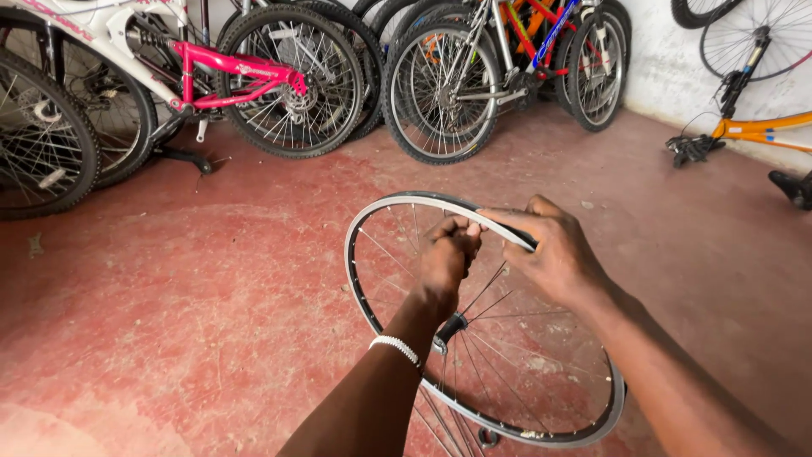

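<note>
Head cam looking down: both hands pinching the top edge of a bare bike wheel [385, 279], left hand [446, 258] fisted on the rim, right hand [554, 254] clamped just beside it. Parked bikes [254, 80] lined up beyond them.

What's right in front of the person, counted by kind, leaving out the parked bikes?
Hands: 2, the left hand and the right hand, both gripping the rim
bare wheel: 1
white bracelet: 1
Total: 4

both hands [499, 250] in pinching grip
</note>
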